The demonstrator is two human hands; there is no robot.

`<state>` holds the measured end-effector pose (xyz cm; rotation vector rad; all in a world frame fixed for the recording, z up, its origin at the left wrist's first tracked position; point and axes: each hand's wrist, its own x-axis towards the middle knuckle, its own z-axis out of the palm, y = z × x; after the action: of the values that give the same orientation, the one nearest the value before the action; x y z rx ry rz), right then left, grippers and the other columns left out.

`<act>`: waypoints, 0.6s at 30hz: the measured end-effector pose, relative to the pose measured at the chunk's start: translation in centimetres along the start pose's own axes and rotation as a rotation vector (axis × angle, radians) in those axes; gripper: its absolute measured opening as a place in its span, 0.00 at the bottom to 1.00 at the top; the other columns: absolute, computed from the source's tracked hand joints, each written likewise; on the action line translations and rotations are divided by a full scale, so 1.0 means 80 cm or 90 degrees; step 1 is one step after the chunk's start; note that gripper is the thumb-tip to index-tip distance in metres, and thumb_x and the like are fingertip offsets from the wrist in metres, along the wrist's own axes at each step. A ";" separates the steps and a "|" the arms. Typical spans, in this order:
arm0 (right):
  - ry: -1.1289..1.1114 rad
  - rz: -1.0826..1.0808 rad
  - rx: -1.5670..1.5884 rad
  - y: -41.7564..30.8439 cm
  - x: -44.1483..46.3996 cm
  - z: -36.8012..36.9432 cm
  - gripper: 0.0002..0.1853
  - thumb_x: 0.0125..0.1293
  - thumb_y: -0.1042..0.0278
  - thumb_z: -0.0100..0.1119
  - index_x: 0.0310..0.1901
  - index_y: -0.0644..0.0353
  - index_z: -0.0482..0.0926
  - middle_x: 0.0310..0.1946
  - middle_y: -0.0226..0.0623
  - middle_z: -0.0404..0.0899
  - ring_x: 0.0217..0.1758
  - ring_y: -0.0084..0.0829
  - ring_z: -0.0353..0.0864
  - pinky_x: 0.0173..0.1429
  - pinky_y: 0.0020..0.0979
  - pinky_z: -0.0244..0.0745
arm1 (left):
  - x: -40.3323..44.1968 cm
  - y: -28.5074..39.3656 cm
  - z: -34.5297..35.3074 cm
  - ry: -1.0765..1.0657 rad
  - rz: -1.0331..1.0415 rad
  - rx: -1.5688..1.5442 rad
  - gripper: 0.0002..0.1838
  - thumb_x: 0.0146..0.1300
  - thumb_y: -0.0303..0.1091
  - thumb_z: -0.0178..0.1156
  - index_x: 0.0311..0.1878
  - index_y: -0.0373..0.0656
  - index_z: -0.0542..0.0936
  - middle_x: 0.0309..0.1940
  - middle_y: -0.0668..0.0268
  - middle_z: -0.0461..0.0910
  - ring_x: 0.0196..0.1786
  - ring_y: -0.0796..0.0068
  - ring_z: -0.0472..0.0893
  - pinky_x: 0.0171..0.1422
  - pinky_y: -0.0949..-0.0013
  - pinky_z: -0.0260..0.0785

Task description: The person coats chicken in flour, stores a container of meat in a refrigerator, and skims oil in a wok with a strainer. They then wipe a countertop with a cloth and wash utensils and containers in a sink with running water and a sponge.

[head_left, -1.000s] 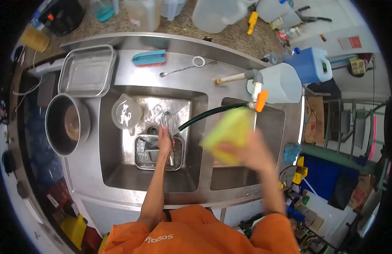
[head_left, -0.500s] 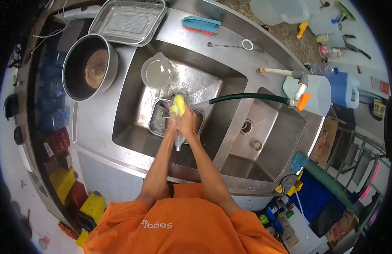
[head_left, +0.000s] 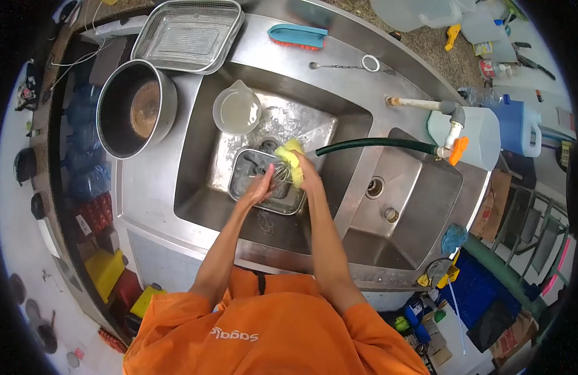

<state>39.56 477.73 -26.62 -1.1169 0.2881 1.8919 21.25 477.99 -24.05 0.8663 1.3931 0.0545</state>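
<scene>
Whisk (head_left: 282, 174) looks mid-scrub: left hand (head_left: 259, 188) fingers clamped on it, right hand's (head_left: 310, 175) round yellow cloth (head_left: 287, 154); next pass calls for steady hold, imo.

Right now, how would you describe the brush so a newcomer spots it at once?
Find the steel sink unit, then the ledge behind its larger basin. There, between the metal tray and the twisted spoon, lies the brush. Its blue back and red bristles set it apart from those silvery neighbours.

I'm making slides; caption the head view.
Left hand at a silver wire whisk, right hand holding a crumpled yellow cloth against it, above a rectangular metal tray.
</scene>
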 end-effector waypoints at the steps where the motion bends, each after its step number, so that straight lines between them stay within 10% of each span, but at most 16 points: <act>1: -0.045 0.050 0.008 0.003 0.010 -0.004 0.15 0.63 0.68 0.57 0.51 0.63 0.76 0.38 0.35 0.81 0.36 0.25 0.82 0.39 0.28 0.78 | 0.006 -0.007 -0.001 -0.012 0.013 0.028 0.45 0.59 0.75 0.41 0.17 0.34 0.73 0.14 0.57 0.72 0.23 0.63 0.76 0.32 0.60 0.66; 5: 0.007 -0.043 -0.500 -0.008 0.007 0.012 0.21 0.55 0.60 0.65 0.47 0.65 0.79 0.37 0.36 0.82 0.36 0.31 0.82 0.37 0.30 0.75 | 0.001 0.006 -0.021 -0.017 0.156 0.328 0.41 0.58 0.70 0.51 0.36 0.31 0.83 0.27 0.43 0.80 0.38 0.45 0.81 0.44 0.54 0.70; 9: 0.110 -0.302 -0.783 -0.029 -0.047 0.077 0.26 0.51 0.62 0.67 0.51 0.66 0.76 0.40 0.42 0.81 0.40 0.31 0.80 0.44 0.33 0.75 | -0.014 0.040 -0.035 0.071 0.192 0.388 0.35 0.49 0.70 0.61 0.37 0.41 0.83 0.27 0.53 0.82 0.37 0.51 0.81 0.44 0.56 0.71; 18: 0.048 -0.206 0.025 -0.073 -0.160 0.105 0.15 0.67 0.59 0.56 0.48 0.60 0.75 0.34 0.33 0.79 0.31 0.25 0.79 0.31 0.26 0.75 | 0.009 0.021 -0.033 0.424 0.292 -0.020 0.19 0.51 0.34 0.73 0.39 0.37 0.75 0.28 0.63 0.79 0.31 0.75 0.77 0.39 0.70 0.70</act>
<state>41.75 478.58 -10.44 -1.1364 0.1735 1.5556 19.91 480.86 -23.49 1.1881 1.7629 0.7734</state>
